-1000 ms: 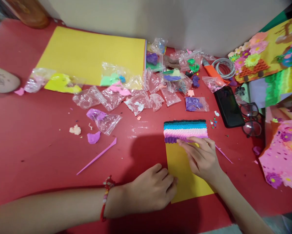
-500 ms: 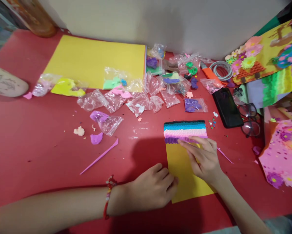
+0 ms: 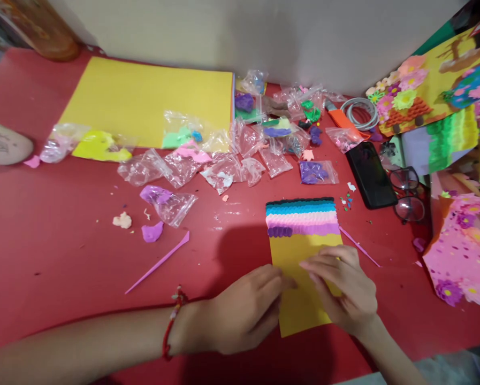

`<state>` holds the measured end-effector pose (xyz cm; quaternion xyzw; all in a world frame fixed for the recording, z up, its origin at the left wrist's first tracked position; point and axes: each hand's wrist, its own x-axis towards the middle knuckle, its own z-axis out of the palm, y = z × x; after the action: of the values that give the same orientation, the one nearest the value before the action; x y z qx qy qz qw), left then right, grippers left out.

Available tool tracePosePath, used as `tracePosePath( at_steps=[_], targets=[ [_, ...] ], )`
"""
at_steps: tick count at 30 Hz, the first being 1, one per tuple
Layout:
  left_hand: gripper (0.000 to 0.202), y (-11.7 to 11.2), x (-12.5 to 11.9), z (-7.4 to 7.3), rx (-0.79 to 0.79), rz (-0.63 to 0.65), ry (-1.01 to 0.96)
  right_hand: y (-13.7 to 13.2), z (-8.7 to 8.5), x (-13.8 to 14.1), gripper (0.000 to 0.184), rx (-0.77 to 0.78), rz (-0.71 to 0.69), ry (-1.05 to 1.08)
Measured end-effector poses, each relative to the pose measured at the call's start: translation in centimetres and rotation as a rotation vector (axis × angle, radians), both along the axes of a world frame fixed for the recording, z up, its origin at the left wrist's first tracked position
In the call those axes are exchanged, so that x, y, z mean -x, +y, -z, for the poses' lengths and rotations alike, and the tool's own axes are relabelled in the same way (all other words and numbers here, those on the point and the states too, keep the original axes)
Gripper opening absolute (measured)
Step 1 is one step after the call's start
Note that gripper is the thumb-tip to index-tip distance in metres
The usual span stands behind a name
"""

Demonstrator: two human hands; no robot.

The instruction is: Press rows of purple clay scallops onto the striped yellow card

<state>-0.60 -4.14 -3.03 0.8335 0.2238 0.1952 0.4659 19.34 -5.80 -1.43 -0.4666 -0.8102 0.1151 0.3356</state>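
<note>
A yellow sheet (image 3: 304, 305) lies on the red table with rows of clay across its top: black, teal, blue, pale pink and lilac. Below them is a short row of dark purple clay (image 3: 280, 231) at the left side. My left hand (image 3: 243, 310) is curled at the sheet's left edge, its fingertips slightly blurred; whatever they may pinch is hidden. Over the sheet's right half hovers my right hand (image 3: 346, 286), fingers bent, thumb and forefinger a little apart, with nothing visible between them. A pink modelling tool (image 3: 360, 247) lies beside the sheet.
Clay bags (image 3: 223, 174) spread across the back, near a large yellow sheet (image 3: 143, 101). Another pink tool (image 3: 159, 262) and clay lumps lie left. At right are a black phone (image 3: 371, 175), glasses (image 3: 408, 195), an orange cutter (image 3: 342, 123) and flower-decorated crafts (image 3: 456, 256).
My right hand has drawn back from the purple row down toward my left hand, uncovering the lilac row. The left hand's forefinger has extended a little over the sheet. The view has shifted slightly.
</note>
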Motion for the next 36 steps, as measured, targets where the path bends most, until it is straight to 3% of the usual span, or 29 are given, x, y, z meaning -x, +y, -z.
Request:
tracePosePath(
  at_steps=[3, 5, 8, 11, 21, 28, 36],
  targets=[
    [0.028, 0.4, -0.1, -0.3, 0.545, -0.139, -0.223, -0.8, -0.3, 0.9, 0.020, 0.070, -0.048, 0.003],
    [0.028, 0.4, -0.4, 0.0, 0.810, -0.164, -0.337, -1.1, 0.0, 1.4, 0.019, 0.094, -0.033, -0.007],
    [0.024, 0.4, -0.7, 0.5, 1.078, -0.173, -0.404, -1.2, 0.4, 1.7, 0.016, 0.117, 0.003, 0.026],
    [0.021, 0.7, -0.8, 0.7, 1.238, -0.204, -0.407, -0.9, 0.1, 1.5, 0.014, 0.130, 0.007, 0.036],
    [0.033, 1.4, -0.8, 0.6, 1.409, -0.240, -0.521, 0.1, -1.4, 1.3, 0.018, 0.190, -0.087, -0.043],
    [0.025, 2.5, -0.5, 0.5, 1.355, -0.077, -0.406, -0.3, -0.9, 2.0, 0.014, 0.109, -0.046, 0.016],
    [0.031, 2.4, -0.7, 0.7, 1.388, -0.123, -0.451, -0.5, -0.7, 1.8, 0.012, 0.065, -0.027, -0.009]
  ],
)
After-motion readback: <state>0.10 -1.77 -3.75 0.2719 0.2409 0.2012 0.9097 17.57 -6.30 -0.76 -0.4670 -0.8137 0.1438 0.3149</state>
